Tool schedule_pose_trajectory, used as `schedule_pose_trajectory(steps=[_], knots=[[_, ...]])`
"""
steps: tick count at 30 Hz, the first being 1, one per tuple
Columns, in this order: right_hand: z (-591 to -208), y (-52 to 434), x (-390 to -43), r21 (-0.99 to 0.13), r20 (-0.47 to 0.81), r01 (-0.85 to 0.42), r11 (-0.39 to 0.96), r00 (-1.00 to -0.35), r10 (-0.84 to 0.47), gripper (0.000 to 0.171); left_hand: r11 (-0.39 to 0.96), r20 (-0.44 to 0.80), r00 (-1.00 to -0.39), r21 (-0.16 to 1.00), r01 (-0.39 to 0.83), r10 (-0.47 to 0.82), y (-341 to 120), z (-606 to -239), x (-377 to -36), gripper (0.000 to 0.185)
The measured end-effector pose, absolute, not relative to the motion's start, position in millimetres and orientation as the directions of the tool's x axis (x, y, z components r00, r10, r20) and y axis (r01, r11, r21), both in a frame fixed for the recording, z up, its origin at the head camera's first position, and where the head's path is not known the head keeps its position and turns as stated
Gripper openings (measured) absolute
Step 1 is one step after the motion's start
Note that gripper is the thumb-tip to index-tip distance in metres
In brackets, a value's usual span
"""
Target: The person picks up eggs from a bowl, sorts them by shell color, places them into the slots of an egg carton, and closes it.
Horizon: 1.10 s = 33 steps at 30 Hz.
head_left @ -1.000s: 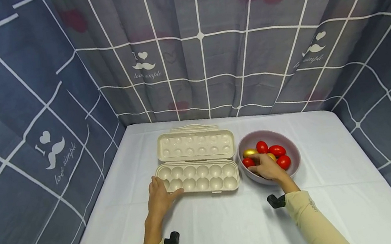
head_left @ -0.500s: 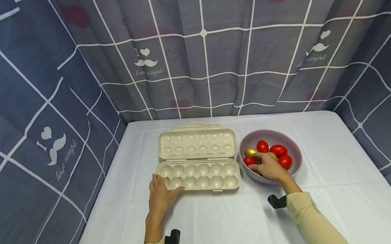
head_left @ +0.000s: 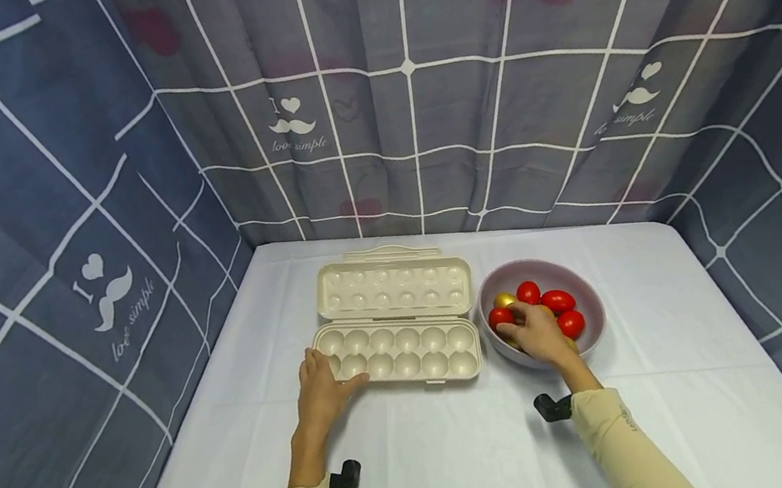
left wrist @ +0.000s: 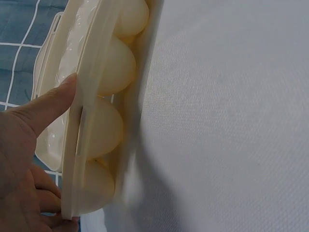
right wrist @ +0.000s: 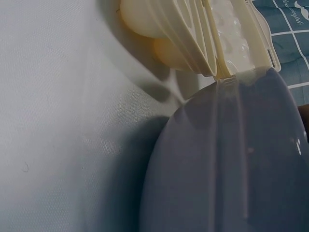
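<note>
The left hand (head_left: 322, 393) rests flat, fingers relaxed, on the egg carton (head_left: 398, 351); the right hand (head_left: 535, 334) pinches a red egg (head_left: 501, 317) in the bowl (head_left: 589, 303).

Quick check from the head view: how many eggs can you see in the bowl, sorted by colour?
Glossy red eggs: 4
Shiny gold eggs: 1 plainly, with gold slivers by the right hand that may be more
Total visible in the round mauve bowl: at least 5

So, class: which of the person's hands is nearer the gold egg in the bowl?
Right. The right hand reaches into the bowl beside the gold egg; the left hand rests on the egg carton.
</note>
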State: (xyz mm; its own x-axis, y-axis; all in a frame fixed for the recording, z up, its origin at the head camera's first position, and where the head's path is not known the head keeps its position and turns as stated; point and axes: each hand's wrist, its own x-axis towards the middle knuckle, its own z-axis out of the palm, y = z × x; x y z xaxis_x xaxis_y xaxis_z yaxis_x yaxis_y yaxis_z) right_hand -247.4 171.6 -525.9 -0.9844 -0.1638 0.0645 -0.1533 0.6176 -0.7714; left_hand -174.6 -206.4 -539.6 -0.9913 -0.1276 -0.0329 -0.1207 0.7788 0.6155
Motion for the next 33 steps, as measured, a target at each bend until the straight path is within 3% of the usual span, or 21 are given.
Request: schedule_pose_trajectory(steps=[8,14,24,33], knots=[[-521.9,169.4,-243.8,-0.762,0.014,-0.028,0.647,-1.000,-0.026,0.055,0.776,-0.039,-0.991,0.618,-0.127,-0.131,-207.2,-540.8,-174.0,0.115],[-520.1,168.0,-240.3,-0.783,0.037,0.006,0.622,-0.998,0.056,0.053,0.775,-0.039,-0.990,0.619,-0.128,-0.133,-207.2,-540.8,-174.1,0.116],[-518.8,165.9,-234.1,-0.789,0.163,-0.052,0.612,-0.978,0.127,0.046,0.772,0.002,-0.992,0.629,-0.095,-0.124,-203.3,-536.9,-172.3,0.113],[-522.4,160.7,-231.2,-0.842,0.318,-0.172,0.512,-0.925,0.211,0.048,0.771,0.020,-0.991,0.631,-0.089,-0.131,-206.0,-539.5,-171.0,0.113]])
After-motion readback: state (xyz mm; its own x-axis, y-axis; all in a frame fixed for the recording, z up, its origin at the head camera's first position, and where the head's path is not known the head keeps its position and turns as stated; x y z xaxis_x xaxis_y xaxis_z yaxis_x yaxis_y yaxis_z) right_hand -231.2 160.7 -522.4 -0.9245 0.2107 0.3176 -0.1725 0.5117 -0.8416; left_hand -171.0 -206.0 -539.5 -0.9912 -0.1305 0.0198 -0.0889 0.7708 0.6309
